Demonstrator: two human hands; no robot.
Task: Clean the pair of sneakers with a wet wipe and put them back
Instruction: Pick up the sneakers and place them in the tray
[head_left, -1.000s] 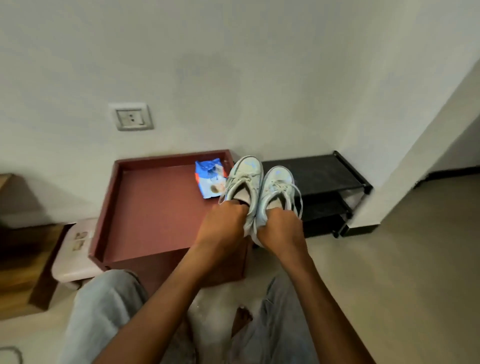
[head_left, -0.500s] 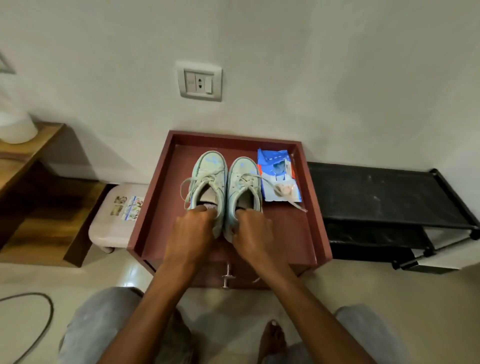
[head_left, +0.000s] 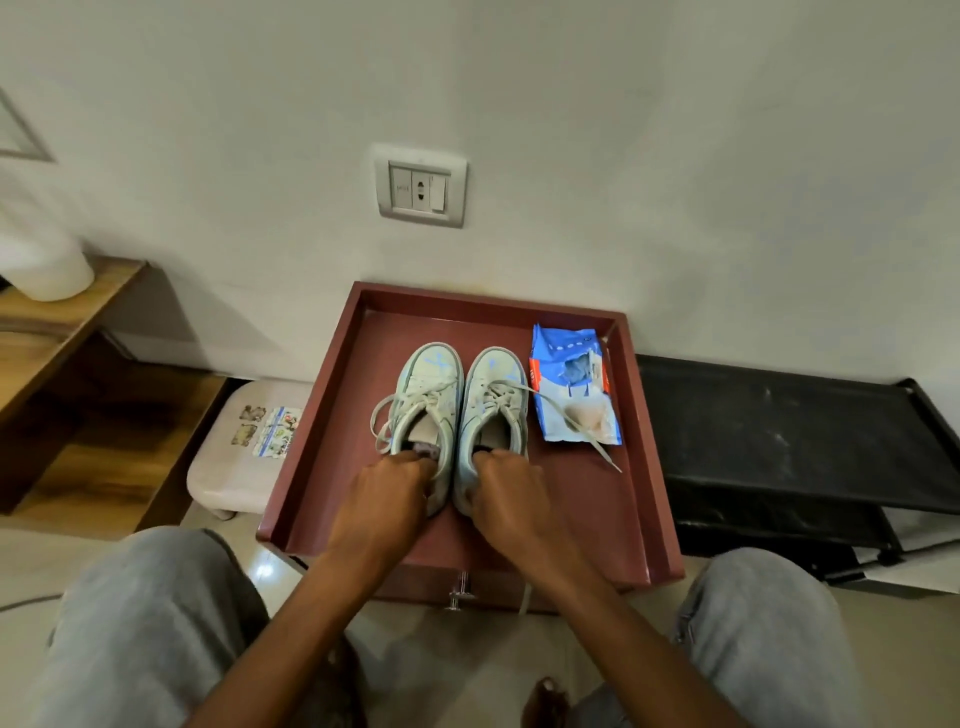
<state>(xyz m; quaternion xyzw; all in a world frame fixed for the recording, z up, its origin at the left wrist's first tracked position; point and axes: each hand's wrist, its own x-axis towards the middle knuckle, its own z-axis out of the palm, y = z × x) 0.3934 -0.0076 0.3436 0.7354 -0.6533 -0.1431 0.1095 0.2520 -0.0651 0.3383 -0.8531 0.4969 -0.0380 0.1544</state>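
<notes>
Pale floor lies nearest, between the person's grey-clad knees (head_left: 156, 623). Beyond them stands a red-brown bench (head_left: 649, 441) with a raised rim. On it the left hand (head_left: 387, 493) grips the heel of the left sneaker (head_left: 431, 384), fingers curled into the opening; the right hand (head_left: 506, 493) grips the right sneaker (head_left: 493, 389) the same way. Both sneakers stand close side by side, toes toward the wall. Just right of them lies a blue wipes pack (head_left: 574, 364), with a loose lace (head_left: 571, 422) trailing across it. A white stool (head_left: 234, 467) sits left of the bench and a black shoe rack (head_left: 779, 431) right of it. Farthest, a socket plate (head_left: 421, 187) is on the wall.
</notes>
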